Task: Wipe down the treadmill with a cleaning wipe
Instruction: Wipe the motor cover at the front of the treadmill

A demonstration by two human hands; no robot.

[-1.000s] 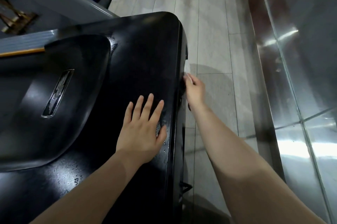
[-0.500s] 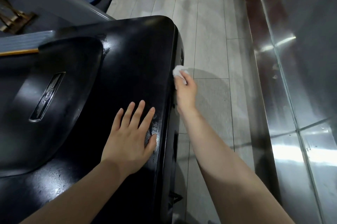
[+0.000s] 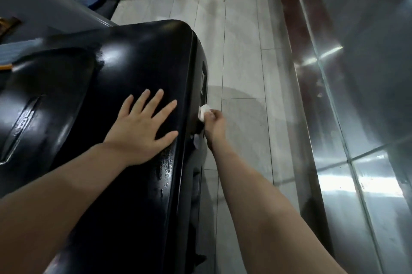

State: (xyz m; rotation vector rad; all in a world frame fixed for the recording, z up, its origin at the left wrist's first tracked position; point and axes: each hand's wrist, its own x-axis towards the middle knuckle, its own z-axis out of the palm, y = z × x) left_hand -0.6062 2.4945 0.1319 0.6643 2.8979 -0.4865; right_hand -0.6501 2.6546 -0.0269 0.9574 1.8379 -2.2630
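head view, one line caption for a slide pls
Right hand rubs a white cleaning wipe along the black treadmill housing's side edge while left hand rests flat on top.

Single head-worn wide-angle view, looking forward and steeply down, close over the black treadmill hood at left, pale floor centre, reflective metal panel along right edge.
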